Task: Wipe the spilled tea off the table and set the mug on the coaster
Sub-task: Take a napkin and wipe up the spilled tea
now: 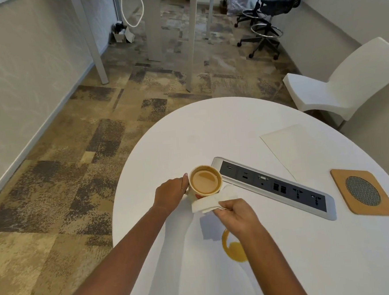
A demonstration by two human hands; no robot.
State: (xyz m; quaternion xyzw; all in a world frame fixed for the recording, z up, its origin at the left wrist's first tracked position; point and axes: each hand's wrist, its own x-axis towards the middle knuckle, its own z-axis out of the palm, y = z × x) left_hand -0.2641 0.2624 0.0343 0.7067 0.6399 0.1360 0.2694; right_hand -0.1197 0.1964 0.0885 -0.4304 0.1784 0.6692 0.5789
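My left hand [170, 194] grips a cream mug [205, 181] of tea by its left side, and the mug looks lifted above the white table [210, 127]. My right hand [236, 213] pinches a folded white napkin [208, 204] just under and in front of the mug. A brown tea spill [234, 248] lies on the table close to me, partly hidden by my right forearm. The square cork coaster [363, 192] with a round mesh centre sits at the right.
A grey power socket strip [274, 185] is set into the table between the mug and the coaster. A sheet of white paper [290, 145] lies behind it. A white chair [345, 81] stands at the table's far right, office chairs [269, 10] beyond.
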